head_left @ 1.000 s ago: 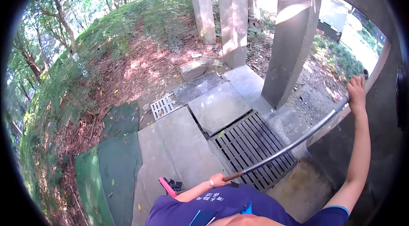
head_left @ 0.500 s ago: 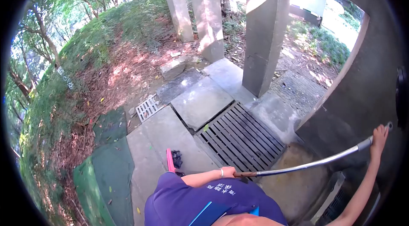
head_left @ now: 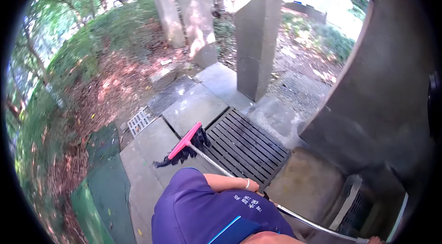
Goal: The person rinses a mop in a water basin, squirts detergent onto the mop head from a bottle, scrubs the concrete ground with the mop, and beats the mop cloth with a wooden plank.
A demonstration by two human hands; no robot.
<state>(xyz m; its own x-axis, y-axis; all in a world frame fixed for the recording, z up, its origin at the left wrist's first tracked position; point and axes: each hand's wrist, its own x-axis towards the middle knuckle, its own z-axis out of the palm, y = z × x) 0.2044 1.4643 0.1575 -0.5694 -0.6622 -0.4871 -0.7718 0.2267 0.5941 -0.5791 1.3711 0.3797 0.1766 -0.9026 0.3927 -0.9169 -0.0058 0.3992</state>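
Observation:
A mop with a pink head and dark strips spreads over the paving at the left corner of the metal drain grate. Its silver pole runs down to the right across my front. My left hand, with a white band at the wrist, is closed around the middle of the pole. At the bottom edge of the picture my right hand holds the pole's far end; most of that hand is cut off. My purple shirt hides part of the ground below.
Concrete pillars stand beyond the grate. A dark grey wall rises on the right, with a low recess and a second slotted grate at its foot. Green matting lies at left, beside a leafy slope. A small white grate sits in the paving.
The mop head has swung out from beside my shoulder, up and toward the drain grate. My right hand has dropped from beside the wall to the bottom edge. The view has turned slightly right.

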